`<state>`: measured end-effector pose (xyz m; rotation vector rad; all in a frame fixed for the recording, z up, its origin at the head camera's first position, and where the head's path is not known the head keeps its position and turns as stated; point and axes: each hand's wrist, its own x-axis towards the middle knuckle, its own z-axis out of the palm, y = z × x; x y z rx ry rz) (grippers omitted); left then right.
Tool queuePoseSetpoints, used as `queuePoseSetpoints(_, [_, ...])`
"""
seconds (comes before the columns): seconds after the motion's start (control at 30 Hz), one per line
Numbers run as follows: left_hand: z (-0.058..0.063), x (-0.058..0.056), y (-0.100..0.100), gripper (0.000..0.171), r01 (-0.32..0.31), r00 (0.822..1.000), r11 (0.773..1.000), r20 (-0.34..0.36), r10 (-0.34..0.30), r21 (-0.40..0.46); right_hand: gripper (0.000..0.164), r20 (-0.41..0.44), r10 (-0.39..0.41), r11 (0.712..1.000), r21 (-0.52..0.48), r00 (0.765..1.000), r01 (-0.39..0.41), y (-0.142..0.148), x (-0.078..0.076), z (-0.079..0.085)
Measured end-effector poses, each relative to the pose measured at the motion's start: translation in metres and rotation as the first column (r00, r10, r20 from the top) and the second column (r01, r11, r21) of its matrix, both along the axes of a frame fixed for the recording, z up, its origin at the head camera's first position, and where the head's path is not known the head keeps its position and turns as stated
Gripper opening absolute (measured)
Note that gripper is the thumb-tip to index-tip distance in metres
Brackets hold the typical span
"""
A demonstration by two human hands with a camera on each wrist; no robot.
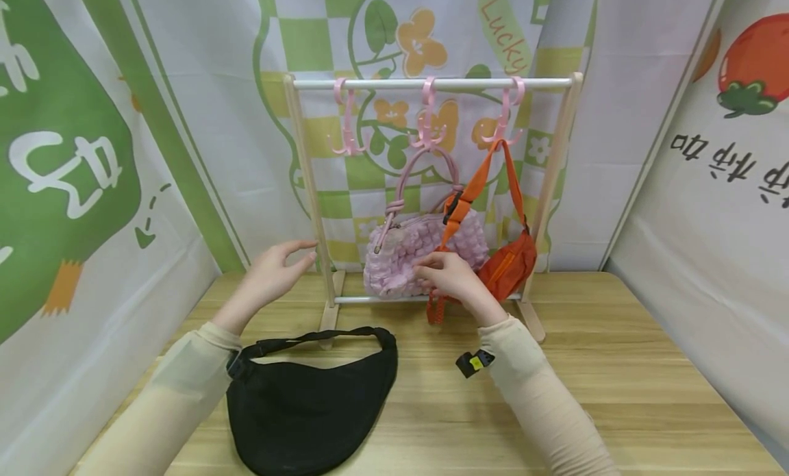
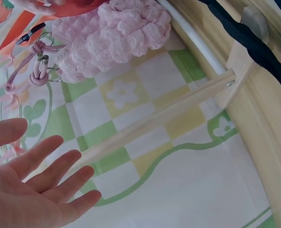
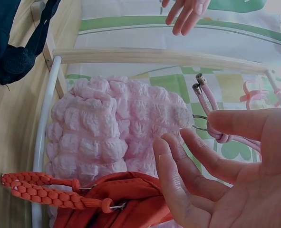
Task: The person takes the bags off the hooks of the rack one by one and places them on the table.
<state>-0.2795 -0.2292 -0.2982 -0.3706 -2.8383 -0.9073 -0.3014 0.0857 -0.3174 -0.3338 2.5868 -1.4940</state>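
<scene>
My left hand [image 1: 271, 274] hovers beside the rack's left post, its fingers apart and holding nothing; the left wrist view shows the palm and spread fingers. My right hand [image 1: 453, 277] is in front of the pink puffy handbag [image 1: 394, 257], fingers loosely bent with nothing between them in the right wrist view. The handbag hangs by its knotted handle from the middle pink hook [image 1: 427, 123]. From the right pink hook [image 1: 505, 116] hangs an orange belt bag [image 1: 511, 264] by its strap, partly overlapping the handbag. A black shoulder bag [image 1: 314, 407] lies on the table below my left hand.
A wooden rack [image 1: 557, 147] with a white top rail stands at the back of the table [image 1: 616, 380]. Its left pink hook [image 1: 348, 130] carries no bag. A low white bar [image 1: 351, 300] joins the posts. Printed curtains [image 1: 209, 51] surround the table's back and sides.
</scene>
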Motion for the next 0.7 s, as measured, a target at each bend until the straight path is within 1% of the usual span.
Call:
queuePoseSetpoints(0.2, [0.003,-0.001,0.006,0.049,0.01,1.0,0.999,-0.023,-0.011,-0.033,0.034,-0.014,0.007,1.0,0.0,1.0,-0.007,0.002,0.0,0.004])
queuePoseSetpoints(0.4, [0.008,-0.001,0.013,0.05,0.032,0.998,0.998,-0.046,-0.035,-0.05,0.034,-0.024,0.011,1.0,0.015,1.0,-0.011,0.006,-0.003,0.007])
queuePoseSetpoints(0.7, [0.011,-0.004,0.021,0.047,0.049,0.991,0.995,-0.121,-0.059,-0.084,0.035,-0.027,0.002,1.0,0.028,1.0,-0.001,0.011,-0.003,0.014])
